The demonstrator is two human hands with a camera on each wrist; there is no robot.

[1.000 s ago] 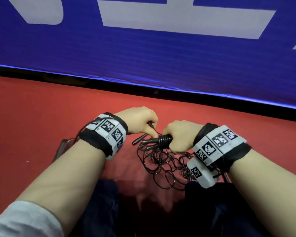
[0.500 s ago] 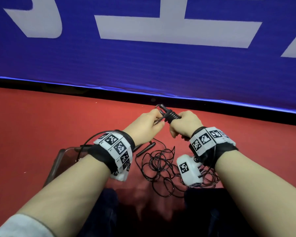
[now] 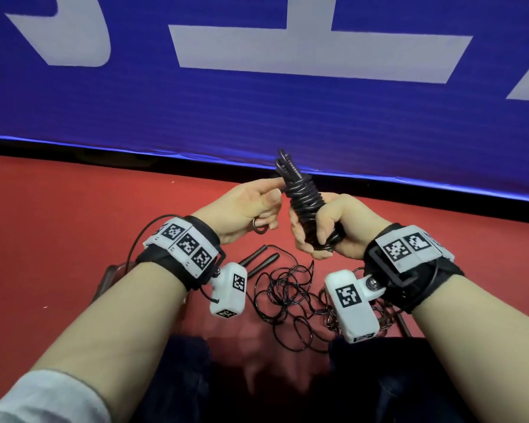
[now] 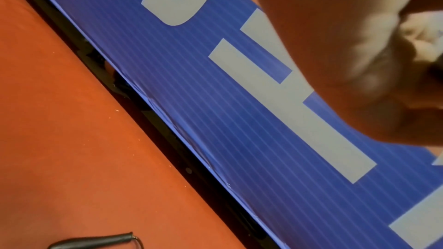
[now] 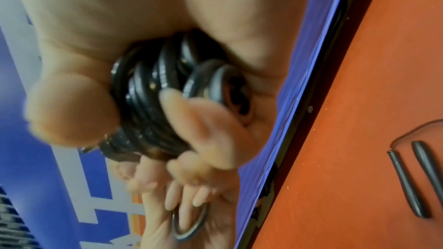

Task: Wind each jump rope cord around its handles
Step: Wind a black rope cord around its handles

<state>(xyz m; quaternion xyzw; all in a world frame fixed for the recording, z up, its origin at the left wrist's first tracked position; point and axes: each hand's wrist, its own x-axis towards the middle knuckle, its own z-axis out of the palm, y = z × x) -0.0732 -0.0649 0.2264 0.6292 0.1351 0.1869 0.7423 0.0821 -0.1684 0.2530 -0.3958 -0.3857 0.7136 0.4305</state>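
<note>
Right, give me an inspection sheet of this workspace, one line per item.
Surface: red floor.
Job's things: wound jump rope, held upright; loose jump rope in a tangle, its two handles side by side on the floor.
Clutter: nothing seen.
Grippers: right hand grips the wound bundle; left hand touches it, a cord loop under its fingers.
Cables: thin wire at the left wristband.
Surroundings: blue banner behind.
</note>
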